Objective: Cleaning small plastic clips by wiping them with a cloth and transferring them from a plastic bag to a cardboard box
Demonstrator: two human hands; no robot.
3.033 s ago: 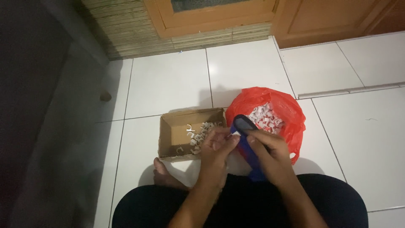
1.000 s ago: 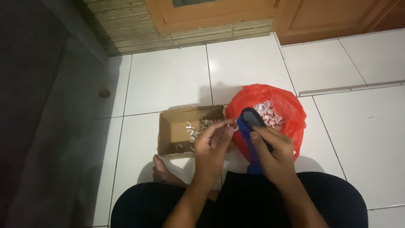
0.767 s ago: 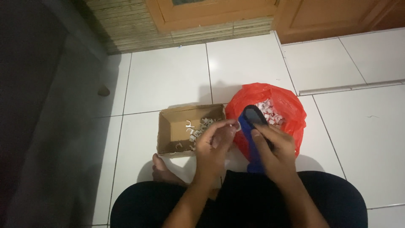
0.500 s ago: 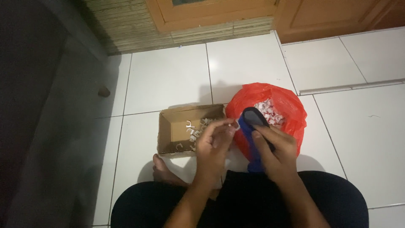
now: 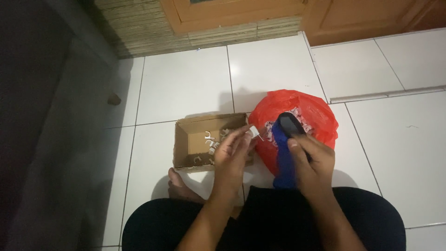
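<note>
1. Looking down through the head view, we sit on a white tiled floor (image 5: 186, 88), dark-clothed legs at the near edge and a bare foot (image 5: 179, 186) tucked near left.
2. Our left hand (image 5: 232, 155) hangs over the right end of a shallow cardboard box (image 5: 183, 139). Its fingertips are pressed together, pinching a small white clip (image 5: 254, 133) with a thin pin sticking out toward the right. The clip is held just above the box's right wall, close to the bag.
3. Our right hand (image 5: 311, 160) is wrapped around a dark blue tool (image 5: 283, 153) with a black head; fingers closed on the handle, thumb along the top. The black head sits just right of the clip; we cannot tell whether they touch.
4. A red plastic bag (image 5: 320, 111) lies on the far right behind the tool, open, with a heap of small white pieces showing inside.
5. Inside the box we see only a scatter of white clips (image 5: 209, 139), mostly on its right half; much of the bottom is bare.
6. Judgement on progress: with few pieces in the box and many in the bag, the work looks early, one clip in hand and most of the pile left.
</note>
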